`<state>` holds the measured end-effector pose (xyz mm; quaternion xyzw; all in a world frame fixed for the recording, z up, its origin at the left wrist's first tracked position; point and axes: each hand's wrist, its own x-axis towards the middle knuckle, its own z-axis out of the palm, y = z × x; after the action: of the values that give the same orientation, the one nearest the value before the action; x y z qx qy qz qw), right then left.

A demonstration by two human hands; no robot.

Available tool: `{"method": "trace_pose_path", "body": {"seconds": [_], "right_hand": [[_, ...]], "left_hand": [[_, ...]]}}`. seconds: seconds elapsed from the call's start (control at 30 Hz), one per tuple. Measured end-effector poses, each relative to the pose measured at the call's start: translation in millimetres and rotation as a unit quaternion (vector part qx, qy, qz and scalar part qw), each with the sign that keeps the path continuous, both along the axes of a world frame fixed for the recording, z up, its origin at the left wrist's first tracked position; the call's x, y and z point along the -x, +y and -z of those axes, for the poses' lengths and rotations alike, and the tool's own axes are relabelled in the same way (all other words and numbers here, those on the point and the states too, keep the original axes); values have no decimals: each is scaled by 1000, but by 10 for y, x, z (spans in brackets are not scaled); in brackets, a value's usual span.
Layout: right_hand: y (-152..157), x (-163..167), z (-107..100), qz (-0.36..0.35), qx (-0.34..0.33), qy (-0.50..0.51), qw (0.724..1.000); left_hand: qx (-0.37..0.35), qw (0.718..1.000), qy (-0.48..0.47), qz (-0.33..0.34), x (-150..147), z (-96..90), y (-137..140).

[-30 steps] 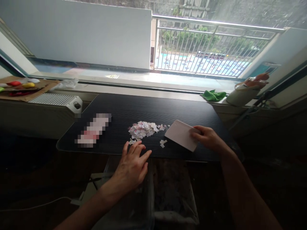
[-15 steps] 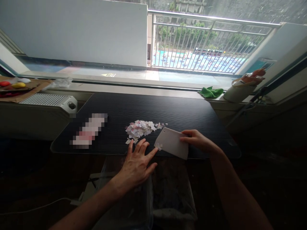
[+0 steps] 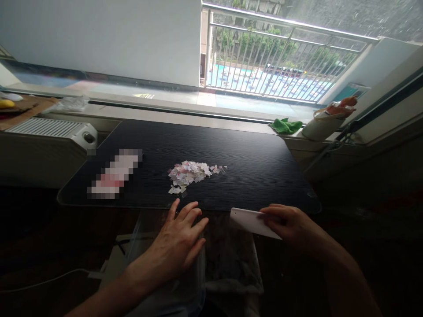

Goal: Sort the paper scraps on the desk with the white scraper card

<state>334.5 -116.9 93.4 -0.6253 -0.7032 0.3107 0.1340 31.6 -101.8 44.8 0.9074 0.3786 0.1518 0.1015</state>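
A heap of small white and pinkish paper scraps (image 3: pixel 188 174) lies on the dark table (image 3: pixel 251 154), with a few stray bits trailing to its right. Just in front of the heap, by the table's near edge, my left hand (image 3: pixel 181 233) is spread with its fingers apart and holds nothing. My right hand (image 3: pixel 286 220) grips a flat white plastic scraper (image 3: pixel 249 220) between thumb and fingers. The scraper is tilted at the near table edge, with a small hole in its corner, and is apart from the scraps.
A blurred-out pale and red item (image 3: pixel 114 174) lies on the table's left. Below the near edge is a clear plastic bin (image 3: pixel 201 286). A white radiator (image 3: pixel 49 132) stands at left. On the sill are a green cloth (image 3: pixel 286 126) and a pale pot (image 3: pixel 322 125).
My right hand has drawn the scraper back off the tabletop, toward me and right, tilting it. The scraps at its left corner are gone from there. My left hand has pulled back slightly.
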Motion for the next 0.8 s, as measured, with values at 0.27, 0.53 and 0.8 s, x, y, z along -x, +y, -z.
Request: {"method": "trace_pose_path", "body": {"seconds": [0.27,0.53,0.8], "right_hand": [[161,437,-42,154,-153,138,966],[575,971,153,88,-165,149,971],[605,983,123,50,-193,48,979]], "left_hand": [[-52,984,-5,-173,376,80,112],[-34,980,3,-198,354,101,266],[-39,971,13,-234,437,149,359]]}}
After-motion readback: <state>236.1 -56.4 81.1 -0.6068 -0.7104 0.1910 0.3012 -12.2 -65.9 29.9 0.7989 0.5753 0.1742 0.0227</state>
